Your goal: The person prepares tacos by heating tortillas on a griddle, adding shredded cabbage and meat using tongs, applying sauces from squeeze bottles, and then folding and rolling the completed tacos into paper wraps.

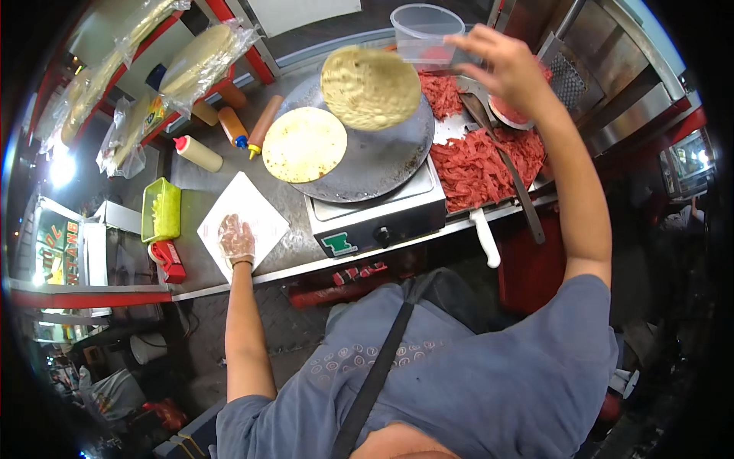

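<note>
My left hand, in a clear plastic glove, rests palm down on a sheet of white paper. My bare right hand is raised over the meat tray's far end, fingers apart and empty. Left of it a browned flatbread is motion-blurred above the round griddle; whether it touches the plate I cannot tell. A paler flatbread lies on the griddle's left side, overhanging its edge. Shredded reddish meat fills the tray to the right, with a long dark spatula lying across it.
Sauce bottles stand and lie left of the griddle. A green basket and a red tape dispenser sit at the counter's left. A white-handled knife juts over the front edge. Behind stands a clear tub. Bagged flatbreads fill the shelves.
</note>
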